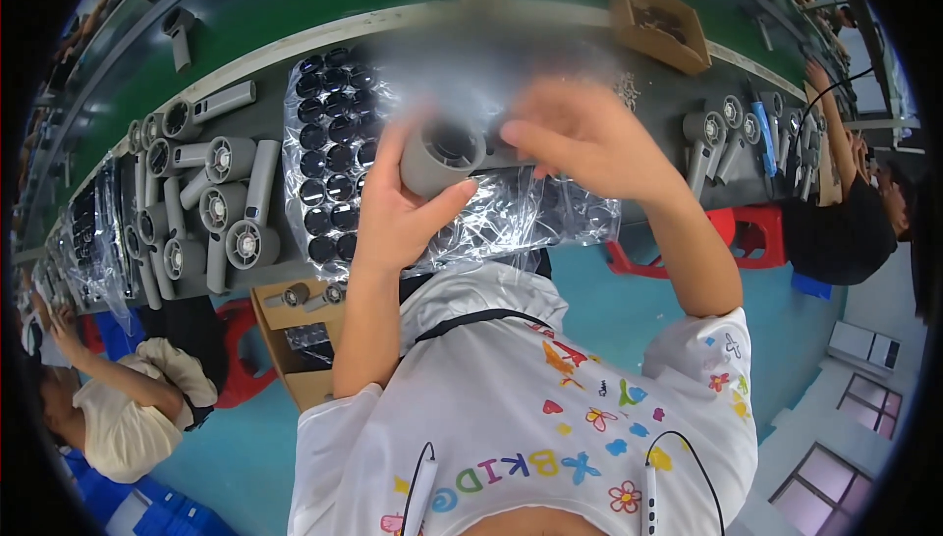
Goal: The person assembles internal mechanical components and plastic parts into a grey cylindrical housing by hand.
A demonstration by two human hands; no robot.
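Left hand (388, 226): grasping the grey fan head (420, 174) round its outer wall, thumb on the near side.
Fan head: above the clear plastic film (511, 210), open end facing up.
Right hand (580, 138): just right of the fan head, blurred, thumb extended; whether it pinches anything, I cannot tell.
Black round caps (340, 130): in rows, left of the fan head.
Sound handling, in my judgement: firm grip without squeezing, fingers clear of the rim, opening steady.

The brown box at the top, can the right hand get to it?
Probably yes: the right hand is on the same side as the brown box, and only low, small pale pieces seem to lie between.
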